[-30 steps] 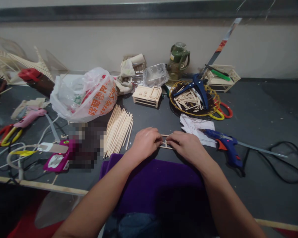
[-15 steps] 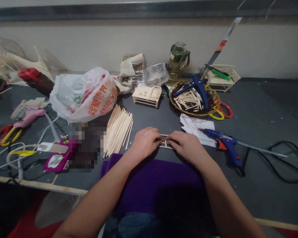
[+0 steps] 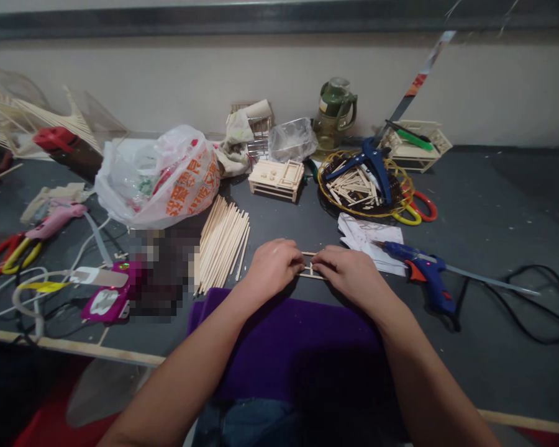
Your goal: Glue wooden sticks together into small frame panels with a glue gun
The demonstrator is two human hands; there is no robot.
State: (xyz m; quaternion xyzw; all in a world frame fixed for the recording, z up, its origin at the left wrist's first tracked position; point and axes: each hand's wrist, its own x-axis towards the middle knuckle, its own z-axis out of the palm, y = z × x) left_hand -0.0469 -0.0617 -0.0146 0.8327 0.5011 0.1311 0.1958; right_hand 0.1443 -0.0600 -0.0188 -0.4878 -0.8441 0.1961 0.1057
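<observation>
A small frame of thin wooden sticks [image 3: 313, 277] lies on the grey table, just beyond a purple cloth [image 3: 302, 323]. It has two long rails with a short crosspiece between them. My left hand [image 3: 274, 266] is closed, its fingertips pinching the frame's left part. From the other side, my right hand [image 3: 347, 271] grips the right part with thumb and fingers bent together near the crosspiece. Both ends of the frame are hidden under my hands. Left of my left hand lies a pile of loose wooden sticks [image 3: 222, 245].
A blue glue gun [image 3: 426, 273] rests on folded paper [image 3: 361, 233] at right, its black cord trailing. Behind stand a basket of short sticks [image 3: 323, 202], a stick-built model [image 3: 277, 179] and a green jug [image 3: 335, 115]. A plastic bag [image 3: 158, 180] and a pink glue gun [image 3: 56, 220] are left.
</observation>
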